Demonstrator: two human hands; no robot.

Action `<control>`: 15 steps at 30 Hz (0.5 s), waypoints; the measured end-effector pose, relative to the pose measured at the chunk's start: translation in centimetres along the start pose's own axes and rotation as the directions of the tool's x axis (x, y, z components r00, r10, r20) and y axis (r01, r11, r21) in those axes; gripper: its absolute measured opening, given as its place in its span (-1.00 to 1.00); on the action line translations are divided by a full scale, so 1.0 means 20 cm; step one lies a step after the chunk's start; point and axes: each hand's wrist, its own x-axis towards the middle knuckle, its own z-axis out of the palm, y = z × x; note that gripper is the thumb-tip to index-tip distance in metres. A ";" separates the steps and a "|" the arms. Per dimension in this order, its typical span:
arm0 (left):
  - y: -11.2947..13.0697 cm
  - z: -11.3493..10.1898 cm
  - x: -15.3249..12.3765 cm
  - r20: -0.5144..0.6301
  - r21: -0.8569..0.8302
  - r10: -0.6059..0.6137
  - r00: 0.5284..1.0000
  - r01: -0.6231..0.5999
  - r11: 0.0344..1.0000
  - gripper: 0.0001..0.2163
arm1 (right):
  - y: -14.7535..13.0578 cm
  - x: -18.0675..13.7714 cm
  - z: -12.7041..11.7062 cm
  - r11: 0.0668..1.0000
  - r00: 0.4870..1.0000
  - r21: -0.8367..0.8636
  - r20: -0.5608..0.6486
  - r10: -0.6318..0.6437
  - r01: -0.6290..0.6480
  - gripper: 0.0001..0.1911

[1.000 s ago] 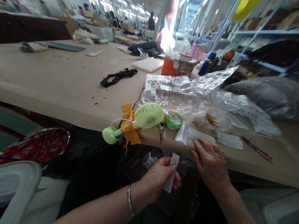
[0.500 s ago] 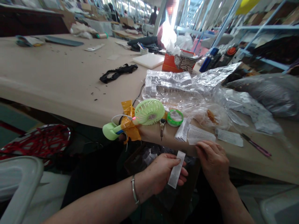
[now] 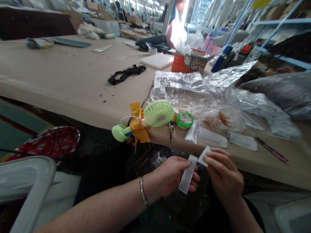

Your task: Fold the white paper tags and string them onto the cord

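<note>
Between thumb and fingers, my left hand [image 3: 176, 176] pinches a narrow white label strip [image 3: 187, 176], held slanting below the table edge. Close to its right, my right hand [image 3: 224, 173] grips a smaller white label [image 3: 204, 156] by its lower end, partly covered by the fingers. The two pieces are near each other; whether they touch I cannot tell. On the table edge behind them lie a stack of folded white labels [image 3: 192, 133] and a printed label sheet [image 3: 212, 137]. Farther right rests another printed slip [image 3: 243, 141].
A green fan [image 3: 159, 113] is taped to the table edge. Beside it are a soldering-iron-like tool [image 3: 171, 131] and a green round tin [image 3: 184, 120]. Purple-handled tweezers or scissors [image 3: 272, 149] lie right. Clear plastic bags [image 3: 184, 92] spread behind. A box with scraps [image 3: 157, 158] sits below the edge.
My right hand has come back from the label sheet at the table edge and now holds a small white label near the left hand. The left hand keeps its strip.
</note>
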 end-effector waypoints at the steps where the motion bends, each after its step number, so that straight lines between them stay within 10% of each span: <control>1: 0.00 0.01 0.00 0.016 -0.013 0.004 1.000 -0.004 1.000 -0.81 | -0.04 -0.01 0.00 0.998 0.999 0.065 0.038 -0.030 0.027 -0.79; 15: -0.03 0.06 -0.02 0.007 -0.112 0.071 0.997 -0.069 0.991 -0.85 | -0.19 -0.07 0.01 0.976 0.978 0.197 0.162 -0.130 0.097 -0.83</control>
